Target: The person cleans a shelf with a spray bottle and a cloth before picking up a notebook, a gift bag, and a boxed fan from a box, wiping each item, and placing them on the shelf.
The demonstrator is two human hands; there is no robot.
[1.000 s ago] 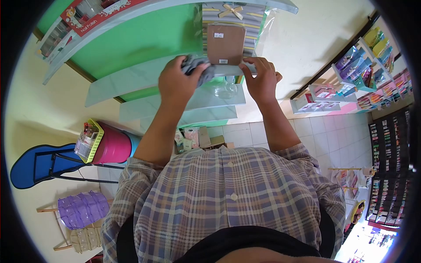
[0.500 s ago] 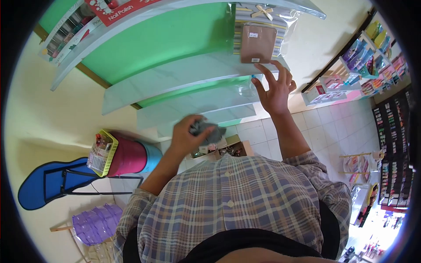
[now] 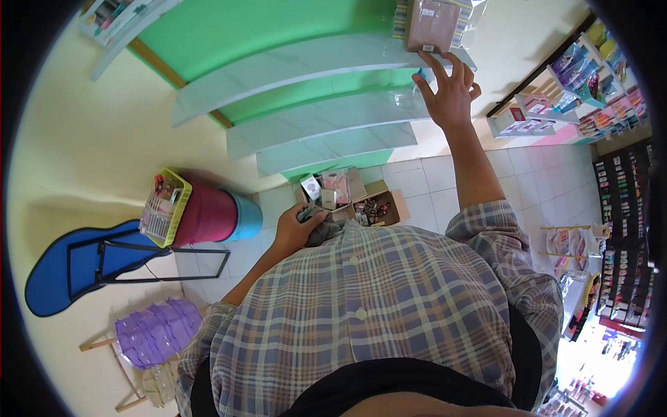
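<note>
My left hand [image 3: 293, 228] is closed around a crumpled grey cloth [image 3: 319, 229], held low in front of my shirt. My right hand [image 3: 450, 94] reaches up to the shelf [image 3: 292, 68] with fingers spread and nothing gripped. Its fingertips are right at the lower edge of a flat brown wallet-like item [image 3: 434, 26] with small white labels. That item leans against a striped package in clear plastic [image 3: 401, 19], partly cut off by the top of the view. A small clear plastic packet [image 3: 408, 99] lies on the shelf below.
Open cardboard boxes [image 3: 397, 206] with small goods sit on the floor by the lower shelves. At left are a yellow basket [image 3: 182, 208] on a red bin [image 3: 208, 217], a blue bin [image 3: 246, 215], a folded blue chair [image 3: 48, 271] and purple baskets [image 3: 156, 333]. Stocked racks [image 3: 618, 229] line the right.
My left hand has brought the cloth lower, closer to my shirt. The right hand stays spread at the brown item's lower edge. The view has shifted, showing more of the floor boxes.
</note>
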